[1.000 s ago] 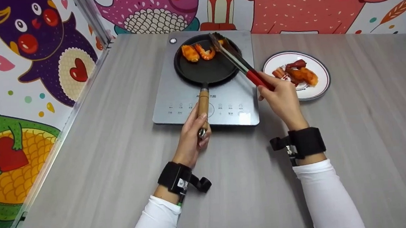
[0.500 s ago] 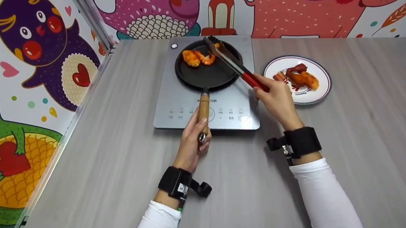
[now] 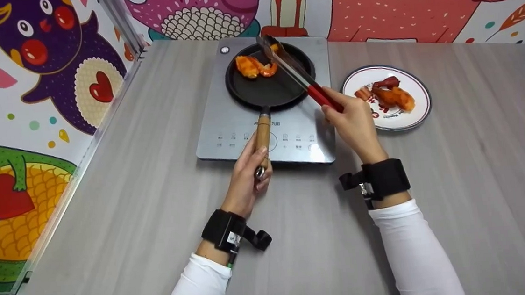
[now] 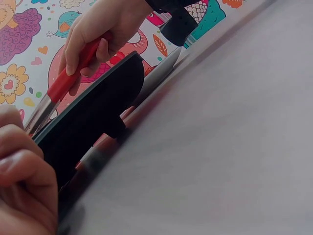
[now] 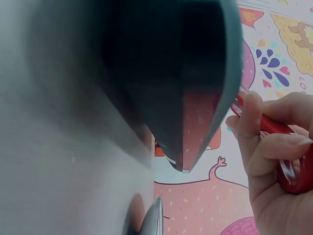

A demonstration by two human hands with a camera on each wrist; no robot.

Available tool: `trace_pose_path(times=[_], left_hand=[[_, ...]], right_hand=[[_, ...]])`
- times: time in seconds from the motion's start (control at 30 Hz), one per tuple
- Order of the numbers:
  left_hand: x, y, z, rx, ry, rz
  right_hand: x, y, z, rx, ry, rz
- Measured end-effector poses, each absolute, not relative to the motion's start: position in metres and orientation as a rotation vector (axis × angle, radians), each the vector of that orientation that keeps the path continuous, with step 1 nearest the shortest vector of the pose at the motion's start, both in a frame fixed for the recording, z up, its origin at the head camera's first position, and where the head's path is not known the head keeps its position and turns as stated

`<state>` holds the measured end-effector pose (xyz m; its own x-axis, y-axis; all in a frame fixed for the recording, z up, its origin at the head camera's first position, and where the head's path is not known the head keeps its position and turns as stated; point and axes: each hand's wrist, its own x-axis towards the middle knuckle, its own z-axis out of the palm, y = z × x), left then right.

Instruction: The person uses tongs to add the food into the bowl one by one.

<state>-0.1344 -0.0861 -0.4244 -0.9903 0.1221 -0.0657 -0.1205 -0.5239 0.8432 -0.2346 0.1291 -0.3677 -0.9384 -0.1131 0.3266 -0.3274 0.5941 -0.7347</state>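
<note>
In the head view my left hand (image 3: pixel 248 176) grips the wooden handle (image 3: pixel 263 128) of a round black frying pan (image 3: pixel 263 95). The pan sits on a silver induction cooker (image 3: pixel 212 132). My right hand (image 3: pixel 353 119) holds red-handled metal tongs (image 3: pixel 319 97), their tips over the far part of the pan. Beside the tips lie an orange, chicken-like piece (image 3: pixel 247 67) and a shrimp (image 3: pixel 267 69). Another orange bit (image 3: pixel 275 48) shows between the tong arms, partly hidden. The right wrist view shows the right fingers (image 5: pixel 281 147) curled around the red tong handles.
Right of the cooker stands a white plate (image 3: pixel 412 116) with a dark blue rim, holding orange chicken-like food (image 3: pixel 394 98) and reddish strips. Cartoon-printed walls border the grey table (image 3: pixel 150 151) at the back and left. Each wrist wears a black camera strap (image 3: pixel 385 178).
The tongs and my right hand have shifted left, the tips now farther over the pan's back part. My left hand keeps its grip on the handle. The head view tilts slightly.
</note>
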Motion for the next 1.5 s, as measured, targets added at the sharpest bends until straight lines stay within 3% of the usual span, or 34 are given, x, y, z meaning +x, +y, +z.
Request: trace_pose_path(times=[1.5], left_hand=[[-0.135,-0.085,-0.425,-0.006,1.462,2.626]], right_hand=[[-0.237,0.122,-0.370,0.358,-2.659,1.313]])
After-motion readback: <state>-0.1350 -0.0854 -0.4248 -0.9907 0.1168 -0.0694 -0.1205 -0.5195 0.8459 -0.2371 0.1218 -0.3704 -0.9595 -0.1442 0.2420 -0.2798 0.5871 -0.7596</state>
